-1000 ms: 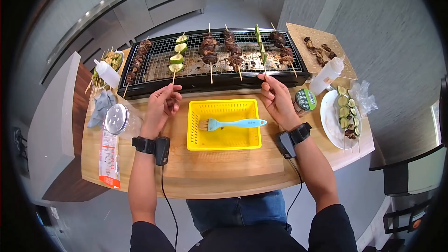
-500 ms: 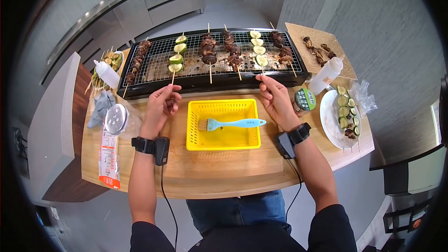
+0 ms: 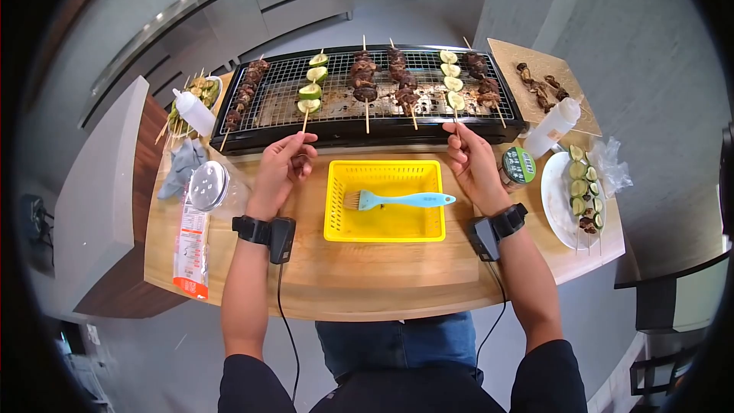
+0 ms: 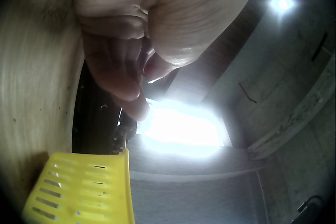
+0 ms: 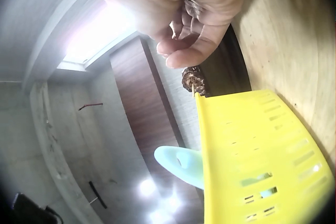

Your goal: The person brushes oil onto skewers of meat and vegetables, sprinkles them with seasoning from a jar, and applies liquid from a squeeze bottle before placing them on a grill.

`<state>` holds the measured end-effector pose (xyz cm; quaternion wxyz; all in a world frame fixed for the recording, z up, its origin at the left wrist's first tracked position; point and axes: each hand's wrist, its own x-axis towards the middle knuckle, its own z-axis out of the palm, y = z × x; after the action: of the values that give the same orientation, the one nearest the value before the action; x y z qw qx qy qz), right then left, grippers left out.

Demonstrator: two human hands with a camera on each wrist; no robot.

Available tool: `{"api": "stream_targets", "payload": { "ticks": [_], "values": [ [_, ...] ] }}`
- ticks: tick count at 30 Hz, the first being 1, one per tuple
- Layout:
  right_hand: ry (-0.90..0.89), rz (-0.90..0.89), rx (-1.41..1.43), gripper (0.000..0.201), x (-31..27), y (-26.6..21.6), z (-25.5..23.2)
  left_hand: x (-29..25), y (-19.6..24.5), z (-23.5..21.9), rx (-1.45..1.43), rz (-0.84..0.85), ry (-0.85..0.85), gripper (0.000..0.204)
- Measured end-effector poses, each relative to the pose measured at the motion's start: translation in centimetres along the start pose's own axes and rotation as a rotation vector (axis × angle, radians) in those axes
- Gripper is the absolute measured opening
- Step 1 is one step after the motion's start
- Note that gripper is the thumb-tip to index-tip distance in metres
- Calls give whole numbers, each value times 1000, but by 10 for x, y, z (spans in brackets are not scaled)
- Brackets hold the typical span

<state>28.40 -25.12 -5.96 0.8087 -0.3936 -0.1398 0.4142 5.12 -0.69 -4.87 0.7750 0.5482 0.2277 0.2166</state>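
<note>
On the black grill (image 3: 344, 138), two skewers of zucchini slices lie among several skewers of browned meat (image 3: 365, 80). My left hand (image 3: 280, 172) pinches the bare stick end of the left zucchini skewer (image 3: 310, 91) at the grill's front edge. With thumb and fingertips, my right hand (image 3: 479, 167) holds the stick end of the right zucchini skewer (image 3: 453, 84), whose pale cut faces point up. Both wrist views show the hands with fingers bent together, the left hand (image 4: 131, 40) and the right hand (image 5: 184, 24); the thin sticks are hidden there.
Between my forearms sits a yellow basket (image 3: 384, 237) with a blue-handled brush (image 3: 405, 199). A jar (image 3: 210, 187), cloth (image 3: 183, 159) and squeeze bottle (image 3: 195, 113) stand left. On the right are a green-lidded jar (image 3: 518, 166), another bottle (image 3: 552, 128) and a plate (image 3: 556, 203) of skewers.
The right zucchini skewer has rolled from edge-on to face-up in my right fingers. The left skewer stays as it was. The whole head view has shifted slightly, placing everything further right.
</note>
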Motion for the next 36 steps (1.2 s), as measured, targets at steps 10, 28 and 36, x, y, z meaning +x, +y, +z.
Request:
{"api": "stream_targets", "payload": {
  "ticks": [10, 28, 36],
  "values": [
    [-6, -63, -5, 26, -1, 3, 2, 3, -4, -8, -17, 37, -14, 25],
    [16, -46, -40, 25, -2, 1, 5, 2, -3, -6, -35, 36, -38, 25],
    [3, -51, -55, 25, 0, 4, 3, 2, 0, -7, -62, -4, 5, 30]
  ]
}}
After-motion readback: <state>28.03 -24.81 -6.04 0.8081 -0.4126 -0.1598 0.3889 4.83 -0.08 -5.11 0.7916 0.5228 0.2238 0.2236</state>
